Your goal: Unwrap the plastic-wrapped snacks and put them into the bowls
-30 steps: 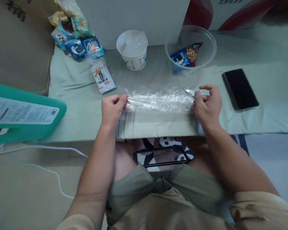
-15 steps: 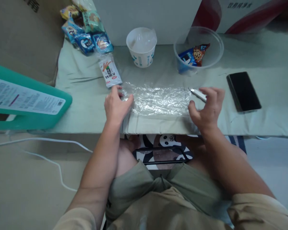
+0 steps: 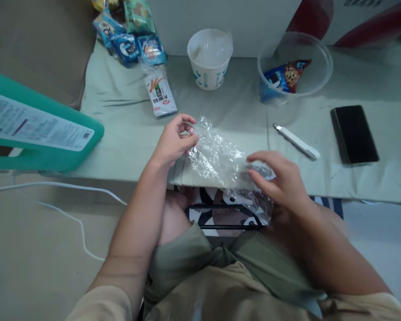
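Observation:
A crumpled clear plastic bag (image 3: 217, 156) lies slantwise at the front of the table, its lower right end hanging over the edge. My left hand (image 3: 177, 139) pinches its upper left end between thumb and fingers. Over the right part of the bag is my right hand (image 3: 280, 178), thumb and forefinger apart; the other fingers are partly hidden. To the right of the bag rests a white utility knife (image 3: 297, 141). A white snack packet (image 3: 160, 92) lies just beyond my left hand.
Behind stand a paper cup (image 3: 210, 73) with clear plastic inside and a clear round tub (image 3: 316, 89) holding a blue cookie packet (image 3: 285, 76). A black phone (image 3: 356, 133) lies right, a green container (image 3: 87, 147) stands left, and several snack packs (image 3: 127, 47) sit back left.
The bag has turned from lying straight along the table to a slant, its right end pulled over the edge. My right hand moved away from the knife, toward me. My left fingers have closed.

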A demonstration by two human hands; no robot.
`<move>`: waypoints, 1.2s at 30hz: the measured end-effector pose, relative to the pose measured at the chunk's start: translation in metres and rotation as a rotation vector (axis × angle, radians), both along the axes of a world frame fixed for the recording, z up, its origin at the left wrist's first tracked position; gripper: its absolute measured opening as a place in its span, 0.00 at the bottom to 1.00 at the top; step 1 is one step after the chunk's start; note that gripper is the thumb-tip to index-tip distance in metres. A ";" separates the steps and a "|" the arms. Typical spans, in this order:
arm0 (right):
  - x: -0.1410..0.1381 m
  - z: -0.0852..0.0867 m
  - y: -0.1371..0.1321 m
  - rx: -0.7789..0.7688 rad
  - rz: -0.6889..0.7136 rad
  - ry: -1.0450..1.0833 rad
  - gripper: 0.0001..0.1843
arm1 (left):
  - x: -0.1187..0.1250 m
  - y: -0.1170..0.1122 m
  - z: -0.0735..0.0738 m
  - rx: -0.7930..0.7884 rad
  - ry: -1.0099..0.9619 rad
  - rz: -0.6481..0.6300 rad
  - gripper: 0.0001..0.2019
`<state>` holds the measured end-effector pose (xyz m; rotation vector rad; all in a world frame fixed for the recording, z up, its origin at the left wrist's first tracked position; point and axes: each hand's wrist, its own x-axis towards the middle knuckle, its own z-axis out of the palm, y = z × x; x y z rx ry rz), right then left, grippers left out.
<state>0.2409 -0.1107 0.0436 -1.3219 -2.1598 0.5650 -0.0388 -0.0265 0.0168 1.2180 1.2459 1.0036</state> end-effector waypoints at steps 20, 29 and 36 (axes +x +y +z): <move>-0.022 -0.013 0.033 -0.766 -0.082 0.682 0.10 | 0.020 0.010 0.008 -0.034 -0.634 0.190 0.28; -0.023 -0.018 0.036 -0.750 -0.332 0.875 0.15 | 0.052 -0.009 0.019 -0.451 -0.264 -0.216 0.24; -0.009 -0.011 0.032 -0.993 -0.298 0.847 0.31 | 0.046 -0.016 0.022 -0.356 -0.105 -0.327 0.21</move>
